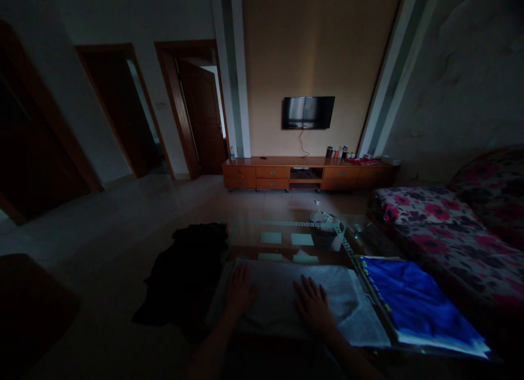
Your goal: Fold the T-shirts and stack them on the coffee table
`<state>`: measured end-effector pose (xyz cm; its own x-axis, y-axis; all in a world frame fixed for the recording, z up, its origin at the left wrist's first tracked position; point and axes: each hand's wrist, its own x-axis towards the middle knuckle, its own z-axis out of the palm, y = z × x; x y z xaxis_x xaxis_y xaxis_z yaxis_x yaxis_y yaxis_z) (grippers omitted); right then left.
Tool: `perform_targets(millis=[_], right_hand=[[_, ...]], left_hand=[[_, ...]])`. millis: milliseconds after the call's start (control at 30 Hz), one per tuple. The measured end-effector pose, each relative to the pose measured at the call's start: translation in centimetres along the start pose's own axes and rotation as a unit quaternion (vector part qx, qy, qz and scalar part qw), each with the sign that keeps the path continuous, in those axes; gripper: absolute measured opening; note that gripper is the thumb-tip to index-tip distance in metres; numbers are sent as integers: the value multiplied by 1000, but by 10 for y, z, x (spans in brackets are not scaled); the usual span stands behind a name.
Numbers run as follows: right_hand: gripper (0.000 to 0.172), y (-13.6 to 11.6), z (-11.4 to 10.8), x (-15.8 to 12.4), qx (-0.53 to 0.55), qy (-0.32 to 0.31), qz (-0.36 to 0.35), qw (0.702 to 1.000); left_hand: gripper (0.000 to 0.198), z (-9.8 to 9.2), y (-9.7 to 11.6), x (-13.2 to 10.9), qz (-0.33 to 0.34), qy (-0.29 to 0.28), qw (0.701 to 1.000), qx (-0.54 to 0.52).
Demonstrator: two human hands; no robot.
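Note:
A pale grey-white sheet [278, 292], of thin cloth or plastic, is spread on the glass-topped table [249, 239]. My left hand [241, 291] lies flat on its left part, fingers pointing away from me. On the right part rests my right hand [313, 304], palm down with the fingers spread. Neither hand grips anything. Right of the sheet is a folded bright blue cloth [413, 298] with white layers at its near edge. A heap of black cloth [186, 271] lies at the table's left side. The dim light hides fine detail.
Beyond the table stands a bin [327, 238] with a plastic bag in it. A long wooden TV cabinet [272, 172] runs along the far wall below a television [308, 113]. A flowered sofa [442, 227] is on the right. Wooden doors [203, 118] are at the left.

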<state>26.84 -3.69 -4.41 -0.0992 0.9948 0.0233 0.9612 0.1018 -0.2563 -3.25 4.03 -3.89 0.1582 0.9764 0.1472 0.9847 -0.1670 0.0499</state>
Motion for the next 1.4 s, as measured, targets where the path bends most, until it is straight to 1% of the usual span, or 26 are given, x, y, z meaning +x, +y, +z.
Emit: perform_targets(millis=[100,167,267,367,433,500,533,667,733,800,900,967,1133,1200,1267,1400], right_hand=[[61,0,-2,0,-5,2,-3,1000],[61,0,-4,0,-5,-1,-6,1000],[62,0,-5,-1,-3,-9,-6,1000],[61,-9,-3,2,-13,-7,25,1000],[59,-27,1,12,-27,4,52,998],[59,-54,6,30,-25,19,50,998],[60,-70,8,41,-15,25,30,999],[65,-136,21,93,47,27,-94,994],[66,-158,28,111,58,25,-114,991],[63,-168,34,121,56,26,-111,992],[62,-165,39,123,54,18,-115,992],[66,-158,40,120,61,9,-113,992],[81,-135,38,112,56,13,-51,997],[82,-120,37,108,43,12,-34,998],[82,-100,34,103,31,14,-7,999],[82,-47,24,88,1,15,37,999]], left_hand=[[68,-3,-2,13,-6,2,1000,2],[67,-4,-7,23,13,17,1000,0],[70,2,-19,32,41,24,999,-14],[72,9,-26,34,36,15,999,-27],[74,12,-27,33,35,16,999,-28],[75,14,-26,33,35,18,999,-26],[75,16,-26,33,36,19,999,-25],[70,27,-31,35,48,16,999,-11],[68,33,-34,37,50,8,999,-2],[67,38,-37,38,49,0,999,1],[67,37,-37,38,50,-4,999,-1],[67,33,-34,37,43,-7,999,-5],[73,19,-28,33,32,-14,999,-18],[76,16,-26,32,29,-5,999,-20],[77,15,-25,32,25,7,999,-23],[77,14,-23,33,25,11,999,-23]])
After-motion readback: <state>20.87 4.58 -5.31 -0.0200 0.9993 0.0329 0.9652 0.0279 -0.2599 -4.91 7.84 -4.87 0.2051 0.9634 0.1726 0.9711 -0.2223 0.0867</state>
